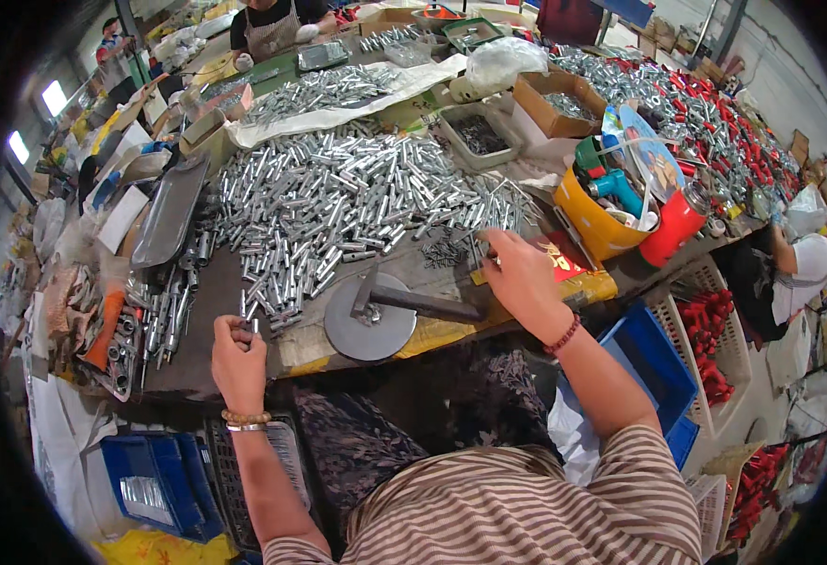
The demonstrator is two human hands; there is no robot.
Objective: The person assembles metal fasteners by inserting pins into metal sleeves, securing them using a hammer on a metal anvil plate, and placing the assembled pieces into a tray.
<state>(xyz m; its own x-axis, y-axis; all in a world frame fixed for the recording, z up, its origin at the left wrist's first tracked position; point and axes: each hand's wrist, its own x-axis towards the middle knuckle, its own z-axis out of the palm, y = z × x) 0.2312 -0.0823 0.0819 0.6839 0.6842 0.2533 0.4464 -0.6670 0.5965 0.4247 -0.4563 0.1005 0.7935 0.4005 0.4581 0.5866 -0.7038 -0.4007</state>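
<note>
My left hand [238, 365] is closed at the near edge of the bench, with the end of a small silver metal tube [255, 326] showing between thumb and fingers. My right hand [528, 290] is held over the bench beside a small heap of dark pins [444, 250], its thumb and forefinger apart and nothing visible between them. Between my hands lies a round grey metal plate [362, 341], and a hammer [423, 302] rests with its head on it, handle pointing right. Behind them spreads a large pile of silver metal tubes [338, 193].
A yellow bucket of tools [588, 212] and a red bottle [674, 226] stand at the right. Metal trays [170, 212] and an orange-handled tool [105, 328] lie left. Blue crates [154, 480] sit below the bench. Other people work at the far side and right.
</note>
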